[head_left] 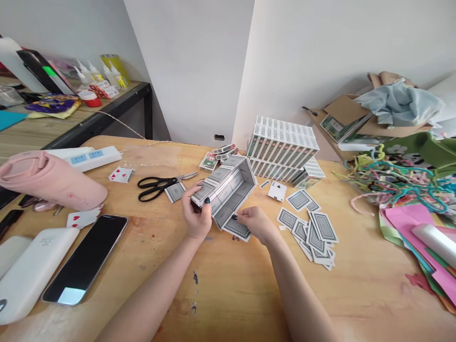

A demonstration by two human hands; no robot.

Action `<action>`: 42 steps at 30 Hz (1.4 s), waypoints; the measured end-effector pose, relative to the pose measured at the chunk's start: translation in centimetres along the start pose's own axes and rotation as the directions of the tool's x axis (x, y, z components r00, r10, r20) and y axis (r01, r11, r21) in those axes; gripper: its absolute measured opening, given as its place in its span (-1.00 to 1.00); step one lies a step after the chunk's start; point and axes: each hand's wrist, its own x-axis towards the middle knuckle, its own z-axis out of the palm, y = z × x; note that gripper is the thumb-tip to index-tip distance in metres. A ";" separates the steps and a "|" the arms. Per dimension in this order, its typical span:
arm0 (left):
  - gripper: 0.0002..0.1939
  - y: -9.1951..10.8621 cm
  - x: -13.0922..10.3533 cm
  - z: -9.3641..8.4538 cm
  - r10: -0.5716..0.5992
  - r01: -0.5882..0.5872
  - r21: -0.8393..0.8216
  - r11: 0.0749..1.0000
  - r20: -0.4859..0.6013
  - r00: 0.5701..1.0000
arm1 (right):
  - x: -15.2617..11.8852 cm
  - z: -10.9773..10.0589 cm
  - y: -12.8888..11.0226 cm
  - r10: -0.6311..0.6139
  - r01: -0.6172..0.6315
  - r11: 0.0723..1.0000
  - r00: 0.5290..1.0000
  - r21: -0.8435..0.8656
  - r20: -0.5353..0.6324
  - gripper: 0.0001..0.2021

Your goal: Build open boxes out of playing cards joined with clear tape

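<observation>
As the box (232,194) looks light and bendable, best edge-held, left hand (198,217) grips it, right hand (259,223) pinches a card (239,231).

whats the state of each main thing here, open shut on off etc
Card structure, open-sided, in left hand
Right hand, touching it
Phone, face up, screen dark
Scissors, lying flat
Loose cards, scattered
Boxed decks, stacked
Cardboard box, flaps open
Visible sockets, nothing plugged in

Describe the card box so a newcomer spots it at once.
On the near table, find the left hand and right hand at the middle. They hold the card box between them. Unlike the flat cards to its right, it is hollow and open.
</observation>
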 end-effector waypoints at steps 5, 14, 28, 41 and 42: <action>-0.72 0.0 0.0 0.0 0.018 -0.018 -0.008 1.000 0.007 1.000 | 0.3 0.3 0.3 0.031 -0.030 0.999 0.999 0.045 -0.016 -0.79; -0.35 0.5 -1.2 0.6 -0.448 0.467 -0.134 0.874 0.151 0.881 | 1.2 -0.3 0.6 0.014 -0.014 0.984 1.000 0.175 0.003 -0.83; -0.52 0.9 -1.2 0.7 -0.504 0.525 -0.138 0.840 0.162 0.849 | 0.9 -0.3 0.7 -0.002 -0.144 0.915 0.932 0.376 0.361 -0.82; -0.55 -0.1 -1.0 0.4 -0.540 0.554 0.016 0.832 0.247 0.804 | 1.0 1.4 0.6 -0.018 -0.074 0.903 0.978 0.424 0.209 -0.89; -0.56 -0.1 -1.1 0.4 -0.550 0.563 0.022 0.826 0.248 0.797 | 1.1 1.6 0.7 -0.016 -0.066 0.902 0.983 0.427 0.185 -0.91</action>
